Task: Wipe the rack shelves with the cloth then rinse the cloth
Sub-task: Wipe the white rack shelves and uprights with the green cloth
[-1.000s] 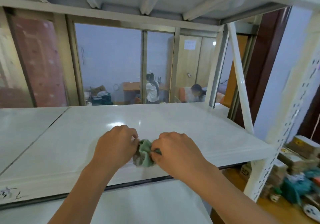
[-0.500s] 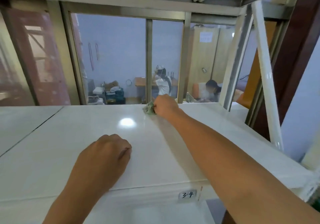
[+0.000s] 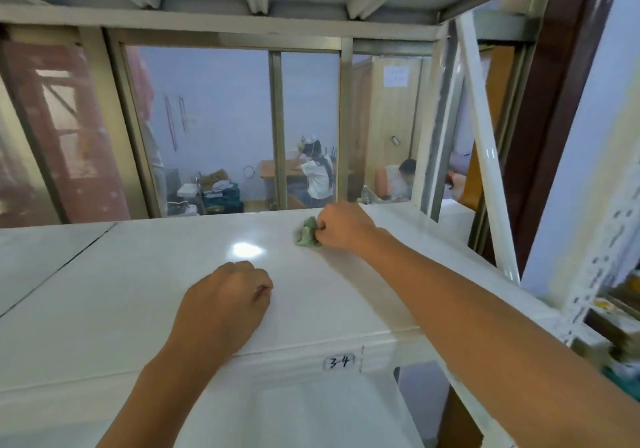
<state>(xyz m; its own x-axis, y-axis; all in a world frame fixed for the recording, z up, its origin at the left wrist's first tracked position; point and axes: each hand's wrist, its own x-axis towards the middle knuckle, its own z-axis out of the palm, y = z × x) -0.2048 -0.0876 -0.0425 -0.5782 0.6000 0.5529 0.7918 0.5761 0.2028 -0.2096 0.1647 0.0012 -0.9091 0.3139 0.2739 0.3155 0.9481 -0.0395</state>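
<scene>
A: Starting at the left edge of the frame, what do you see?

B: A dark seam (image 3: 59, 271) runs slantwise across the white rack shelf (image 3: 104, 309). Right of it, at lower centre, the left hand (image 3: 225, 305) rests on the shelf with its fingers curled under, holding nothing.

A: And the cloth?

B: The green cloth (image 3: 306, 234) lies bunched on the shelf just right of centre, near the far edge, beyond a bright glare spot (image 3: 246, 250). The right hand (image 3: 341, 225) grips it from the right, fingers curled round the wad, with the arm stretched out over the shelf.

A: Further right?

B: A label (image 3: 341, 361) reading "3-4" sits on the shelf's front lip. Then a white slanted brace (image 3: 485, 156) stands toward the right side.
</scene>
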